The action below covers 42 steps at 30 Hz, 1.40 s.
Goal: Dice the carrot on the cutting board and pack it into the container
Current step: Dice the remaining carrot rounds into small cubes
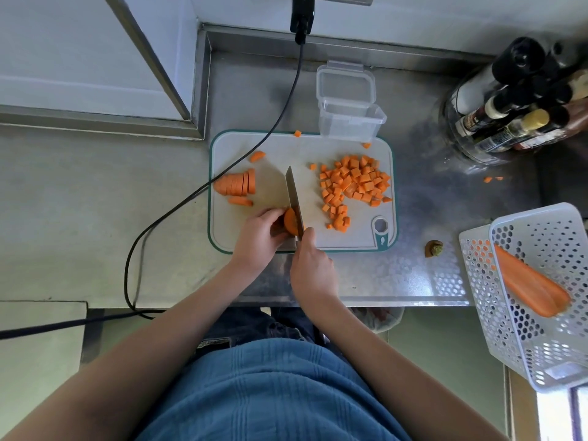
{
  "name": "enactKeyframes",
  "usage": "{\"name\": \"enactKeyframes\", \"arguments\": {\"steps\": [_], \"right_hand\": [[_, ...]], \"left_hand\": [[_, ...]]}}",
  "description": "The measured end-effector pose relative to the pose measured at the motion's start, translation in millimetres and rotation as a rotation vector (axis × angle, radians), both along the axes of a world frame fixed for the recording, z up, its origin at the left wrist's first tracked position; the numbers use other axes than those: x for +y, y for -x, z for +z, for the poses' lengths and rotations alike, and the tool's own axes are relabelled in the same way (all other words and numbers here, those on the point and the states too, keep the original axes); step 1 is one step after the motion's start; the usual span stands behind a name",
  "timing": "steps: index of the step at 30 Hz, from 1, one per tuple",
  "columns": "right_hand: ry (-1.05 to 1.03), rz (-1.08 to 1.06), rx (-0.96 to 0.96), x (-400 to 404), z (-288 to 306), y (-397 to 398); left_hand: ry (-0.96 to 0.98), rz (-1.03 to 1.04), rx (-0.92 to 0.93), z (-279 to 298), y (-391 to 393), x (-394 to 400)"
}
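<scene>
Desk point(366, 275): steel, carrying all we list.

Cutting board point(273, 148): white, teal-edged, at centre.

Basket point(541, 281): white, perforated, at right; we see a whole peeled carrot point(528, 281) inside.

Container point(350, 122): clear, lid hinged back, touching the board's far edge, no dice in it yet.

Diced pile point(353, 183): on the board's right half.

Sliced stack point(237, 184): at the left edge, not yet diced.

Knife point(293, 198): our right hand point(313, 272) grips the handle; the blade's long axis runs away from us.

Carrot piece point(291, 221): at the near edge, pinched by our left hand point(257, 240), curled fingers point(270, 214) just left of the blade, which sits against the piece's right side.
</scene>
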State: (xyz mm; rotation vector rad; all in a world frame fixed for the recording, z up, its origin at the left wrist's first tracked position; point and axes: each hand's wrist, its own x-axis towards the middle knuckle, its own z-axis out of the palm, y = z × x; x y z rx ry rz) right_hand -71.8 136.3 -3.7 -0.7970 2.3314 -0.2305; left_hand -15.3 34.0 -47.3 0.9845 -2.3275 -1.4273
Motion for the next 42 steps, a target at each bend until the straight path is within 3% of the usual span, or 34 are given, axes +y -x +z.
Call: {"name": "enactKeyframes", "arguments": {"steps": [8, 13, 16, 19, 22, 28, 42], "right_hand": [[0.040, -0.047, 0.007, 4, 5, 6], [0.146, -0.141, -0.002, 12, 20, 13], [0.153, -0.094, -0.022, 7, 23, 5], [0.135, -0.038, 0.006, 0, 21, 0], [0.110, -0.024, 0.029, -4, 18, -2], [0.042, -0.021, 0.045, -7, 12, -3], [-0.073, -0.002, 0.037, -18, -1, -1]], "left_hand": [[-0.022, -0.058, -0.070, 0, -2, -5], [0.065, 0.165, -0.099, 4, -18, -7], [0.102, 0.087, -0.212, 2, -15, -8], [0.247, 0.007, -0.307, 2, -6, -5], [0.258, -0.002, -0.411, -2, 0, -3], [0.343, -0.023, -0.447, -7, 2, -1], [0.283, 0.013, -0.527, -4, 11, 4]]}}
